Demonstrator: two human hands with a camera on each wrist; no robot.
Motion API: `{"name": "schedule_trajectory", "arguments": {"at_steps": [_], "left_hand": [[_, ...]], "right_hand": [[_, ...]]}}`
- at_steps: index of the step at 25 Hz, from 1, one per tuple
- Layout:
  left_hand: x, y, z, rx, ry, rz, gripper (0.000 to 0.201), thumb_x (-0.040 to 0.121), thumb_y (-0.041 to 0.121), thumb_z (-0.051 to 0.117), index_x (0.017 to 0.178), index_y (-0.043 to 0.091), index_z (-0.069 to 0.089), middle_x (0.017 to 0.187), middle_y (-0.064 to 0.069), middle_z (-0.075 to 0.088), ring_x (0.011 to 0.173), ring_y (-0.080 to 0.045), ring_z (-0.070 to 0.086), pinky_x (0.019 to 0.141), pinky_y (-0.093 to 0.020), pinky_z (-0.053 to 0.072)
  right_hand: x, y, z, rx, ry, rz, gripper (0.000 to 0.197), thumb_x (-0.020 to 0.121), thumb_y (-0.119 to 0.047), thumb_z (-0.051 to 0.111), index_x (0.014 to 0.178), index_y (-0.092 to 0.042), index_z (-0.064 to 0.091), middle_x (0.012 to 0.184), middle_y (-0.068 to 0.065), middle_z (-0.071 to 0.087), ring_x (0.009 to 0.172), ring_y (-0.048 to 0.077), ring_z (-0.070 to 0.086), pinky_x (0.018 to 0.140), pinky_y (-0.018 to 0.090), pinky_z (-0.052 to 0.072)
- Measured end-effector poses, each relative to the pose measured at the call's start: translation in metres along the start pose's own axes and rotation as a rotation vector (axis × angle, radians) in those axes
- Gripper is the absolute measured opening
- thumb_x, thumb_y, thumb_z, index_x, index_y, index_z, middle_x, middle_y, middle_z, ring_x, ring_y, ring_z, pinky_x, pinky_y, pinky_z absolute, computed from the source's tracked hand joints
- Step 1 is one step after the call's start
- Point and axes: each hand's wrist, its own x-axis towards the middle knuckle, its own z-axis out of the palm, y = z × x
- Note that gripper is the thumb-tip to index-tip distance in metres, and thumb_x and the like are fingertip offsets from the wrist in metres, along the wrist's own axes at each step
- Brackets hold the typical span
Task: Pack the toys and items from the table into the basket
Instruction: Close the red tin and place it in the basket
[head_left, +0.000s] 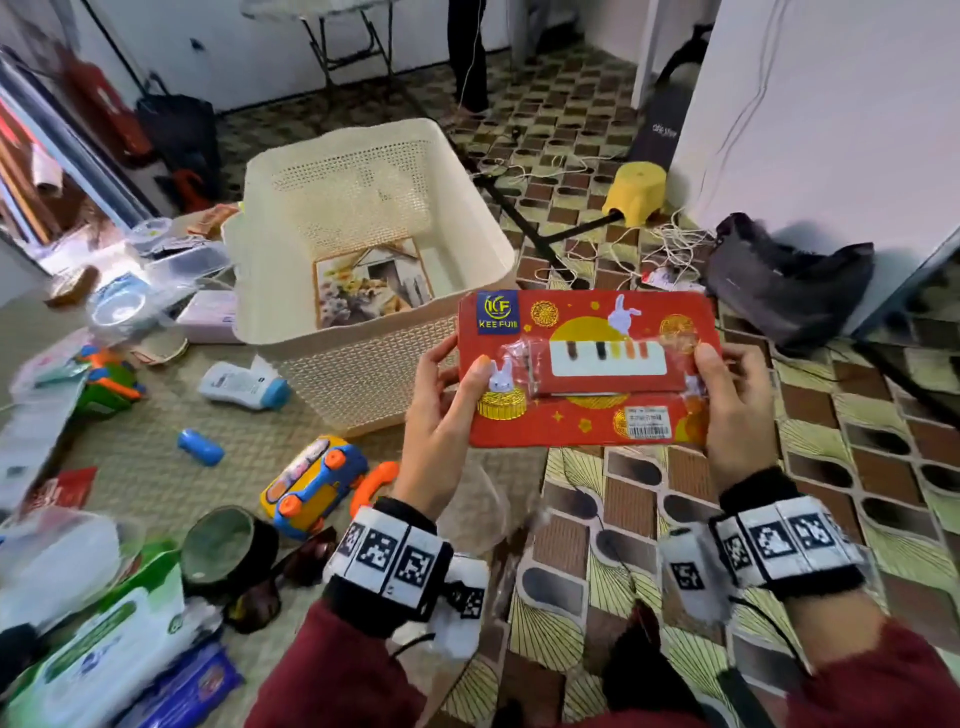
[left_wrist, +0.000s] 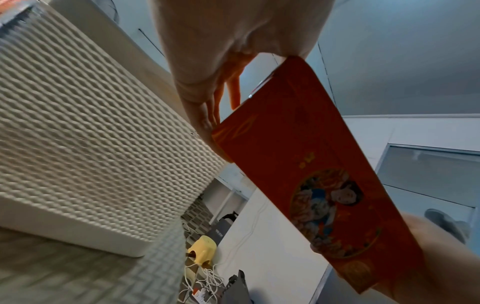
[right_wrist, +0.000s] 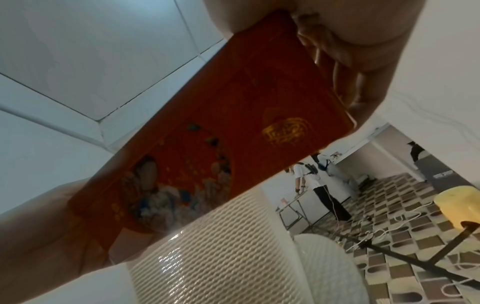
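Held between left hand (head_left: 441, 415) and right hand (head_left: 737, 410), one at each short end: box (head_left: 589, 369), just right of and nearer than basket (head_left: 291, 291), above the floor. In the basket, on its bottom: picture (head_left: 371, 283). Left of the basket: clutter of packets. Before it: bottle (head_left: 244, 384), then cylinder (head_left: 200, 447), toy phone (head_left: 311, 480), cup (head_left: 218, 545). Nearest left: wipes (head_left: 98, 654). Right behind the basket: stool (head_left: 636, 189), with bag (head_left: 789, 291) further right, beside the wall.
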Motion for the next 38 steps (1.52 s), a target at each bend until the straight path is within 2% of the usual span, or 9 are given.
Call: {"name": "schedule_trajectory", "arguments": {"at_steps": [4,10,14,17,22,27,33,35,38], "left_hand": [[0.04,0.0,0.047,0.013,-0.003,0.03,0.031,0.093,0.026,0.055,0.122,0.025,0.048,0.113,-0.008,0.065,0.088,-0.012,0.067,0.067,-0.022,0.054],[0.099,0.009,0.12,-0.004,0.119,0.076,0.023,0.089,0.03,0.057,0.111,0.033,0.051,0.103,-0.005,0.069,0.083,-0.015,0.068,0.066,-0.027,0.057],[0.13,0.02,0.152,-0.011,0.22,0.135,0.018,0.093,0.023,0.054,0.11,0.029,0.051,0.082,0.006,0.074,0.073,-0.011,0.068,0.058,-0.024,0.056],[0.154,0.034,0.163,0.032,0.296,0.191,0.023,0.097,0.021,0.05,0.12,0.022,0.048,0.079,0.008,0.073,0.071,-0.009,0.069,0.057,-0.021,0.054],[0.196,0.059,0.161,0.092,0.446,0.288,0.018,0.098,0.021,0.049,0.109,0.035,0.047,0.072,0.017,0.071,0.065,-0.003,0.068,0.053,-0.016,0.052],[0.256,0.091,0.134,0.12,0.651,0.37,0.022,0.097,0.022,0.051,0.119,0.026,0.049,0.09,0.008,0.068,0.065,-0.002,0.067,0.051,-0.016,0.05],[0.311,0.119,0.083,0.169,0.872,0.426,0.025,0.099,0.032,0.047,0.124,0.032,0.046,0.104,0.012,0.061,0.076,0.002,0.066,0.056,-0.015,0.052],[0.322,0.123,0.069,0.171,0.944,0.439,0.026,0.099,0.03,0.045,0.126,0.029,0.045,0.1,0.018,0.057,0.072,0.006,0.065,0.055,-0.013,0.05],[0.328,0.122,0.049,0.168,1.029,0.435,0.023,0.099,0.03,0.045,0.123,0.031,0.044,0.1,0.015,0.061,0.072,0.005,0.065,0.055,-0.013,0.051]], "right_hand": [[0.055,-0.004,-0.016,0.022,0.03,-0.018,0.015,0.097,-0.021,0.048,0.104,-0.01,0.042,0.081,-0.003,0.059,0.054,-0.006,0.061,0.051,0.01,0.049],[0.163,-0.027,-0.036,0.006,-0.108,-0.036,0.02,0.097,-0.025,0.049,0.105,-0.011,0.037,0.082,-0.002,0.061,0.055,-0.002,0.064,0.049,0.013,0.05],[0.227,-0.038,-0.031,0.018,-0.228,-0.04,0.016,0.096,-0.029,0.05,0.099,-0.021,0.037,0.088,0.002,0.064,0.06,0.004,0.067,0.055,0.02,0.055],[0.267,-0.048,-0.01,0.016,-0.314,-0.058,0.014,0.096,-0.031,0.05,0.089,-0.029,0.038,0.094,0.009,0.065,0.066,0.011,0.068,0.061,0.027,0.057],[0.319,-0.067,0.048,0.079,-0.424,-0.095,0.02,0.096,-0.027,0.049,0.103,-0.013,0.037,0.084,0.002,0.063,0.057,0.002,0.065,0.05,0.018,0.053],[0.373,-0.098,0.135,0.087,-0.581,-0.167,0.017,0.095,-0.033,0.052,0.094,-0.021,0.04,0.09,0.01,0.066,0.08,0.03,0.068,0.071,0.043,0.058],[0.412,-0.128,0.249,0.12,-0.789,-0.235,0.022,0.095,-0.028,0.051,0.101,-0.012,0.038,0.09,0.009,0.063,0.072,0.016,0.068,0.066,0.034,0.058],[0.417,-0.131,0.284,0.134,-0.863,-0.237,0.022,0.094,-0.032,0.053,0.098,-0.016,0.039,0.094,0.013,0.064,0.077,0.021,0.069,0.07,0.041,0.058],[0.416,-0.129,0.327,0.112,-0.954,-0.234,0.02,0.092,-0.036,0.055,0.088,-0.026,0.038,0.095,0.016,0.066,0.081,0.029,0.067,0.077,0.049,0.056]]}}
